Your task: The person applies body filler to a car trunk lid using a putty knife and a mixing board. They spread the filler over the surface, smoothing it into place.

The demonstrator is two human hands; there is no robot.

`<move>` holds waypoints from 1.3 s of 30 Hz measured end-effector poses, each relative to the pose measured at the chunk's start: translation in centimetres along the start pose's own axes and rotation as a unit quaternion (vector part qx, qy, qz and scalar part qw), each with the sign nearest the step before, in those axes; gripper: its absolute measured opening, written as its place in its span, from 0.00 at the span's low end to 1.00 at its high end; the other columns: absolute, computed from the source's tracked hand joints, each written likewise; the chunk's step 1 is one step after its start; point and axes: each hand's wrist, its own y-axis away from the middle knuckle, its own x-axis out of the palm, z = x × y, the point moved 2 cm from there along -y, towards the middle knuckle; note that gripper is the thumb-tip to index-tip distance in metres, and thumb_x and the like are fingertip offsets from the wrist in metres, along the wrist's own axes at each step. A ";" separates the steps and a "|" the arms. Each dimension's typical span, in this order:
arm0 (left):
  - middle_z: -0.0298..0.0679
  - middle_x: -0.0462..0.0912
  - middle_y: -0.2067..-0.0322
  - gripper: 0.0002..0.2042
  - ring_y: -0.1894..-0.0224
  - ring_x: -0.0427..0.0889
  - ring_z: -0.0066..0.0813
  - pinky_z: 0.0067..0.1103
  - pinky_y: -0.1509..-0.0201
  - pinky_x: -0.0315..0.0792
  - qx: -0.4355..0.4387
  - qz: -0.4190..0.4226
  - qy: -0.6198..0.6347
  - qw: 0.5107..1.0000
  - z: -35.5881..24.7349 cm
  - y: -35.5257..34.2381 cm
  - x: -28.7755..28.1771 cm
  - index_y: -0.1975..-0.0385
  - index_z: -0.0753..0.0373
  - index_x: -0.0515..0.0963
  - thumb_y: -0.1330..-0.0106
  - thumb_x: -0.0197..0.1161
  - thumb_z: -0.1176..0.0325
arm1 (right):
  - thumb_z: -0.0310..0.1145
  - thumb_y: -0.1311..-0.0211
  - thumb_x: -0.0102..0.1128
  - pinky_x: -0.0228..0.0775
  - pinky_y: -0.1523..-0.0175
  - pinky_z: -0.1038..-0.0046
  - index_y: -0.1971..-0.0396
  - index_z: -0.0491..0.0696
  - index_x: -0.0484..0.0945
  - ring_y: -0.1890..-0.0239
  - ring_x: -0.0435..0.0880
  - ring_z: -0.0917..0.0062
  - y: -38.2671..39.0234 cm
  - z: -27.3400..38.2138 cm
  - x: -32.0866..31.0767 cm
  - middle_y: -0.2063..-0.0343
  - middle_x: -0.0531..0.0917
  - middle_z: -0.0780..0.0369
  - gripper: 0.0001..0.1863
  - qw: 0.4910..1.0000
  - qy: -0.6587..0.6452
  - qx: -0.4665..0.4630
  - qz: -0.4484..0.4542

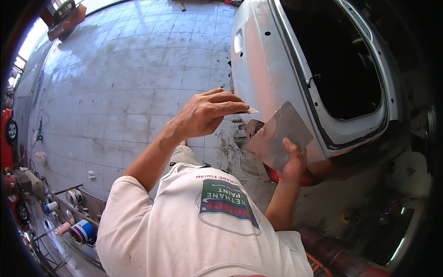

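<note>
My left hand [205, 113] is raised with its fingers pinched on a small thin spreader [249, 111], whose tip points at the grey car body panel [265, 64]. My right hand [294, 162] holds a flat grey metal plate [278, 135] by its lower edge, tilted up just under the spreader and close against the panel. The panel is dull grey and bare of gloss, with a few small holes and a large dark opening [341, 64] to its right. A red part of the car [304, 177] shows below my right hand.
A pale tiled floor [124, 83] stretches to the left. Paint cans and tubs [82, 230] sit on a rack at lower left. Red vehicles stand at the far left [7, 134] and top left [67, 18]. Dark clutter lies at lower right [369, 221].
</note>
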 end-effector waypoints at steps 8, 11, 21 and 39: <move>0.36 0.94 0.55 0.21 0.47 0.92 0.39 0.32 0.43 0.87 -0.053 0.020 0.092 0.994 7.2 2.5 2.6 0.56 0.57 0.93 0.46 0.66 0.88 | 0.37 0.19 0.59 0.74 0.38 0.69 0.45 0.35 0.83 0.48 0.86 0.71 -7.6 -6.2 8.2 0.51 0.89 0.56 0.19 0.945 0.309 -0.105 -0.012; 0.34 0.95 0.56 0.21 0.48 0.92 0.37 0.29 0.48 0.88 -0.070 0.127 0.070 0.987 12.5 3.4 -1.3 0.58 0.55 0.93 0.46 0.66 0.88 | 0.34 0.20 0.59 0.78 0.39 0.67 0.40 0.36 0.81 0.47 0.87 0.69 -11.6 -10.8 9.9 0.47 0.87 0.56 0.19 0.957 0.277 -0.083 -0.020; 0.48 0.89 0.46 0.25 0.39 0.88 0.47 0.38 0.36 0.83 0.015 -0.123 0.149 0.981 18.2 -8.2 -18.6 0.44 0.58 0.89 0.41 0.63 0.86 | 0.29 0.17 0.52 0.85 0.37 0.61 0.34 0.39 0.74 0.42 0.88 0.66 -26.5 -5.9 23.7 0.42 0.84 0.55 0.18 0.969 -0.242 0.045 0.001; 0.42 0.92 0.46 0.23 0.46 0.91 0.40 0.33 0.39 0.85 -0.058 0.235 0.012 0.970 46.3 -17.7 -11.6 0.50 0.55 0.92 0.41 0.65 0.87 | 0.44 0.21 0.60 0.83 0.52 0.64 0.42 0.36 0.81 0.55 0.91 0.62 -53.2 -4.8 22.2 0.54 0.88 0.47 0.24 0.909 0.190 -0.228 -0.292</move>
